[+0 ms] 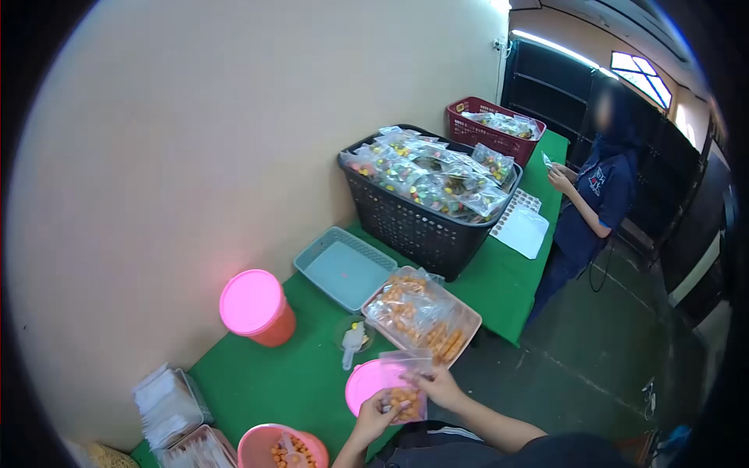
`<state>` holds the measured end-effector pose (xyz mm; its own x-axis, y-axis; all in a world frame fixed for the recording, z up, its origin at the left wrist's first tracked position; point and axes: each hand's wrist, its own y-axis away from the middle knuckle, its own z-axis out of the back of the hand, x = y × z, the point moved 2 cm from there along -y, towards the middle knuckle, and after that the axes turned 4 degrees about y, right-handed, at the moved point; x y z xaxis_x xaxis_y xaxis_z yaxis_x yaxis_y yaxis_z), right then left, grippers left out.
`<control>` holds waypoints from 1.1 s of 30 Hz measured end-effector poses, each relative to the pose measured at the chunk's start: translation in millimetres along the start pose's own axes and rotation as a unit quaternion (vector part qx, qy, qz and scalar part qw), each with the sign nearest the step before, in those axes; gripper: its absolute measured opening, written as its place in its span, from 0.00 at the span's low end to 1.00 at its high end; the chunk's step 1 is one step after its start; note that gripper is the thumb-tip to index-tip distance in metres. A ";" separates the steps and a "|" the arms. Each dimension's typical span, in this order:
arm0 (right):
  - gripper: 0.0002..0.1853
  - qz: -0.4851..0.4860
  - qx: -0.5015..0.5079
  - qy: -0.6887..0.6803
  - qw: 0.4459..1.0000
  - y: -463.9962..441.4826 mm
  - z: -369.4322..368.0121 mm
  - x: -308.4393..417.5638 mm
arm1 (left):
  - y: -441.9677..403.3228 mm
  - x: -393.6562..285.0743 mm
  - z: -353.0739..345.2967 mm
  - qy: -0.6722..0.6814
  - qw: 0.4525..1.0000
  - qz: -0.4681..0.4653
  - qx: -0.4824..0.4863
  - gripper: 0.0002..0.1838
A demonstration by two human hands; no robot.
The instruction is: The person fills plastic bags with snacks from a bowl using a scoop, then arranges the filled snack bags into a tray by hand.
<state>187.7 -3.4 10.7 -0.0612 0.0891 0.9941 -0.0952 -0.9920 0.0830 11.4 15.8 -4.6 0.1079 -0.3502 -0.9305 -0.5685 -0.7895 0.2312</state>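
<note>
A clear zip bag with small orange-brown snacks in its lower part is held in front of me. My left hand grips its left side near the snacks. My right hand pinches the bag higher up on the right side. Behind the bag is a round pink lid, partly covered by it. Just beyond, a peach tray holds several filled bags of similar snacks. An open pink tub with loose snacks and a clear scoop stands at the lower left.
A white scoop rests in a small bowl. Nearby are a grey-green basket and a pink-lidded tub. A black basket and a maroon basket hold packets. Another person stands at right, holding a small packet.
</note>
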 end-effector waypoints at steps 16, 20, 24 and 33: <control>0.41 -0.025 -0.366 0.380 0.849 -61.9 159.7 -45.0 | -139.1 15.3 -97.6 -0.327 0.913 -0.216 -0.116 0.22; 0.34 0.030 -0.198 0.529 0.825 -71.4 158.3 -75.3 | -146.2 16.6 -108.0 -0.359 0.902 -0.227 -0.081 0.20; 0.31 0.036 -0.099 0.502 0.858 -82.9 158.2 -97.5 | -145.3 19.3 -108.0 -0.351 0.907 -0.219 -0.078 0.20; 0.31 0.039 -0.171 0.507 0.844 -88.5 137.9 -62.6 | -114.3 -5.6 -69.6 -0.315 0.913 -0.197 -0.167 0.18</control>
<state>337.0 66.5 -49.3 -0.8826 0.2279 0.4111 -0.3225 -0.9299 -0.1769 132.5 72.9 -6.1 -0.3007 0.2710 -0.9144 -0.2949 -0.9382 -0.1810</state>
